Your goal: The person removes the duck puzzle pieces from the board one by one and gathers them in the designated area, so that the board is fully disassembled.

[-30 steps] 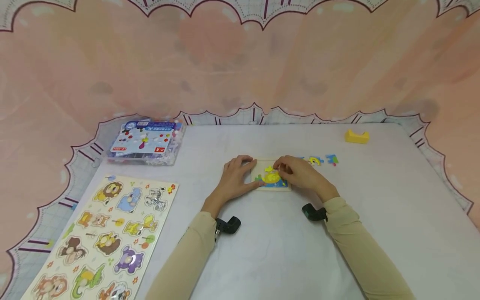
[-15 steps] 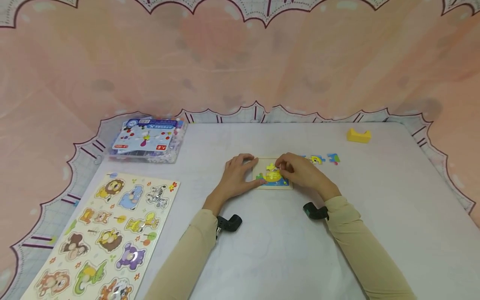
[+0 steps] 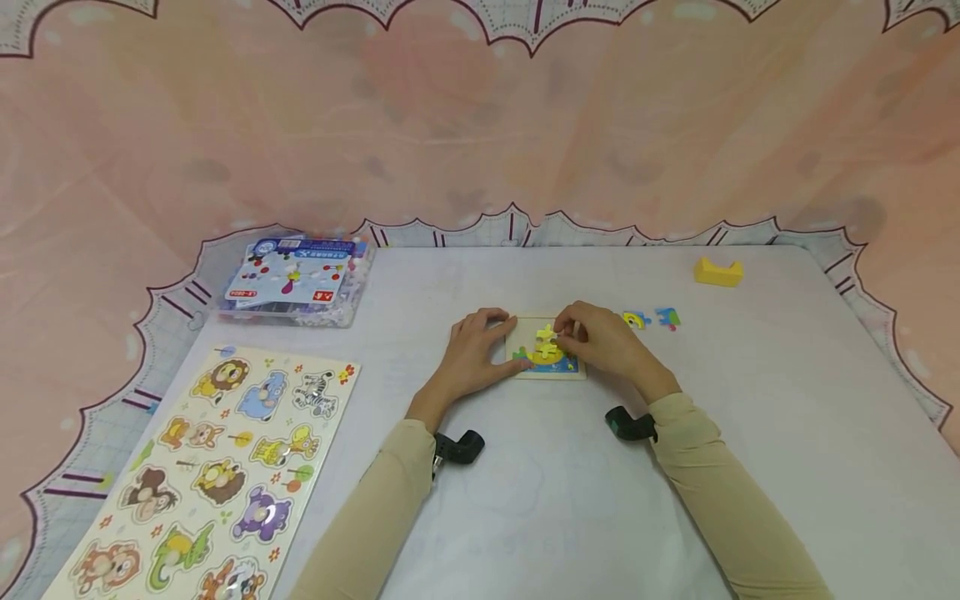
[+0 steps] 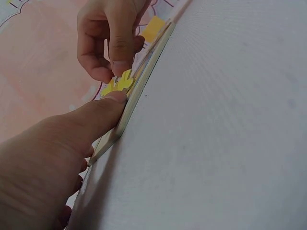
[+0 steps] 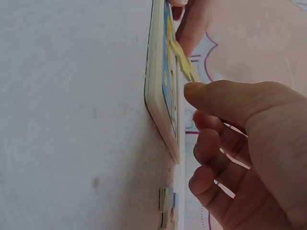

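Observation:
A small wooden jigsaw puzzle board [image 3: 525,323] with a yellow and blue picture lies flat between the hands. My left hand [image 3: 468,354] holds it at the left side, the thumb [image 4: 103,115] reaching over the near edge onto the picture and the other fingers along the side. Between thumb and fingertips my right hand [image 3: 607,342] pinches a yellow puzzle piece [image 5: 181,58], tilted over the board. The piece's far end is low, close to the picture, near the left thumb tip. The right hand's other fingers [image 5: 206,143] are loosely curled.
Two loose puzzle pieces [image 3: 667,318] lie right of the board. A yellow notched block [image 3: 717,272] stands at the back right. At the back left is a clear plastic box [image 3: 292,279] with a printed label. An animal puzzle sheet [image 3: 217,442] covers the left front.
My right hand has shifted slightly, and the yellow piece now stands more tilted over the board. A loose piece beside the right hand is now hidden. The left hand stays in place.

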